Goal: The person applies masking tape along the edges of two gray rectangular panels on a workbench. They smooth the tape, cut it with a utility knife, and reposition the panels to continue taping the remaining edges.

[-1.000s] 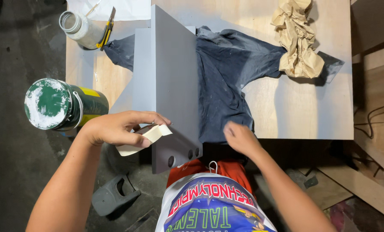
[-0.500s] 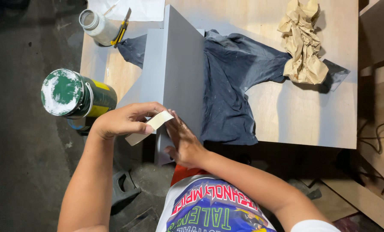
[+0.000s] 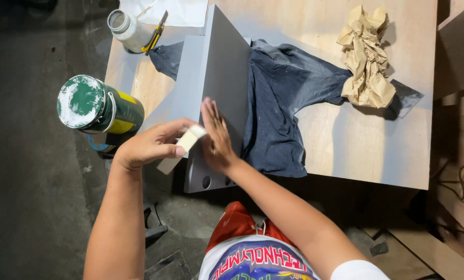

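Tabletop panel (image 3: 219,83): block (image 3: 182,148) in left hand (image 3: 151,145)

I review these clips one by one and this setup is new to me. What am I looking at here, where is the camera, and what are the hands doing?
There is no machine here: the one camera sits on a person's head and looks down at their own bare arms. The left hand pinches a small pale block. The right hand lies flat, fingers straight, against a grey panel, which stands on edge on a plywood table. Beside and partly under the panel lies a dark blue cloth, with crumpled brown paper on its far end. At the table's left corner are a white jar and a yellow-handled tool. A paint can with a green lid stands left of the table.
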